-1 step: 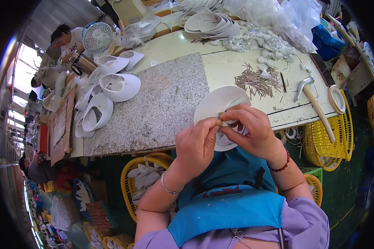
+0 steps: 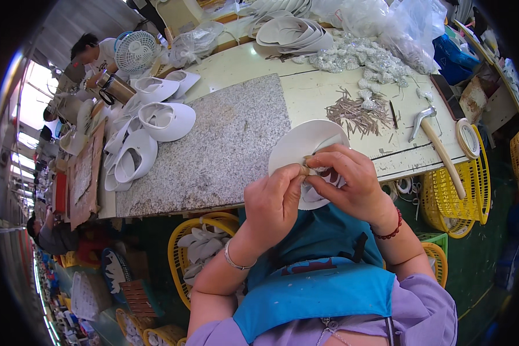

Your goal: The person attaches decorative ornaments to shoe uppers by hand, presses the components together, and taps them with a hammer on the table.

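Note:
Held just past the table's front edge is a white sun visor, its brim tilted away from me. My left hand is closed, with thumb and forefinger pinching at the visor's inner band. Facing it, my right hand is closed in a pinch at the same spot, fingertips almost touching the left ones. What lies right between the fingertips is too small and covered to make out. Part of the visor's opening shows under my right palm.
Finished-looking white visors lie left of a speckled grey slab. Rightward are thin brown strips, a hammer and a tape roll. Yellow baskets stand below the edge. A person sits far left.

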